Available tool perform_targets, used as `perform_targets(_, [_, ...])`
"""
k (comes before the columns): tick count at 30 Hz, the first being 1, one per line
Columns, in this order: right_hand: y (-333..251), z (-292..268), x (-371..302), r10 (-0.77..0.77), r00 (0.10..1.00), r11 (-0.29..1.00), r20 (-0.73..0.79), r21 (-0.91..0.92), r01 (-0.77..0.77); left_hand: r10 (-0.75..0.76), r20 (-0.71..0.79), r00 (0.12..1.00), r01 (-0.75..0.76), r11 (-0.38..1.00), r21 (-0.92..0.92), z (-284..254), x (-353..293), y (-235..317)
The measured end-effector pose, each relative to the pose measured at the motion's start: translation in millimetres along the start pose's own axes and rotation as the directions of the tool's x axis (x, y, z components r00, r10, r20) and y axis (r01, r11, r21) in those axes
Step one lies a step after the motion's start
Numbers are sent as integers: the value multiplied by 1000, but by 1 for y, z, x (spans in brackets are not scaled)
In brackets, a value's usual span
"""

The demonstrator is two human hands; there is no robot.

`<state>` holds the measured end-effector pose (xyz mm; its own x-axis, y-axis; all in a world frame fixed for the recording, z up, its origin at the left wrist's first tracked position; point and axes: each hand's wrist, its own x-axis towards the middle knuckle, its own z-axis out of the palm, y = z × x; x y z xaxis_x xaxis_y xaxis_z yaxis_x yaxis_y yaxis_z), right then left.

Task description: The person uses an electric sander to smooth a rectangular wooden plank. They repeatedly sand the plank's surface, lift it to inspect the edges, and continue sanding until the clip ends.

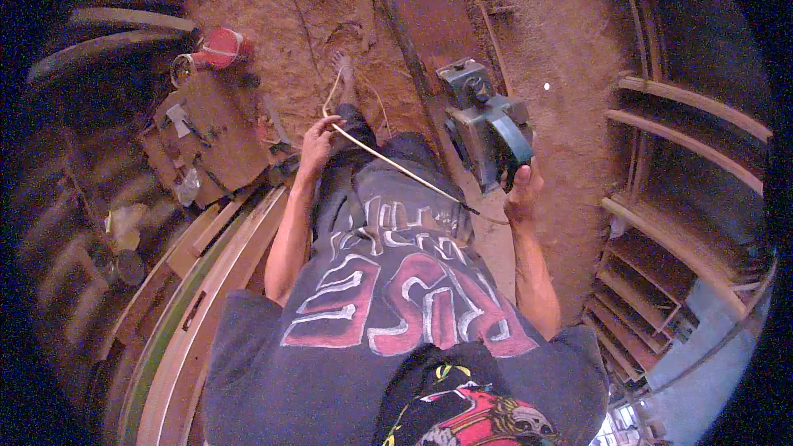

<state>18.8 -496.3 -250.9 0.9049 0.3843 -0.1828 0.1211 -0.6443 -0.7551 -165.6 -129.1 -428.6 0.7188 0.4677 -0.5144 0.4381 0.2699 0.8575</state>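
Teal-and-grey boxy power tool (pixel 483 128) lies on or just over a long brown board (pixel 423 4); likely heavy, best held by the curved teal handle (pixel 512 140) your right hand (pixel 523 190) grips. Your left hand (pixel 317 147) pinches the thin pale cord (pixel 396 167), probably flexible.

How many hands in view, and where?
2: the left hand holds the pale cord; the right hand grips the teal power tool. No others show, though the dark edges could hide some.

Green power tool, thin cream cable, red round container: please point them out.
Green power tool (pixel 487 126): head view, main body.
Thin cream cable (pixel 396 163): head view, middle stretch.
Red round container (pixel 220 48): head view, red surface.
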Motion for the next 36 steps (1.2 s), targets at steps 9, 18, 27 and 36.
perform_targets(9, [-25,29,59,-6,989,985,-149,169,31,23,-43,999,-18,992,122,-27,8,12])
perform_targets(18, [-31,26,86,-58,986,995,-156,74,70,-105,-109,988,95,991,-96,-24,-16,8])
perform_targets(27, [-92,51,161,-43,981,981,-189,178,77,-124,-180,976,98,984,-150,-64,-16,1])
perform_targets(36, [-130,55,213,-58,975,984,-214,154,92,-182,-208,961,136,967,-216,-67,-9,1])
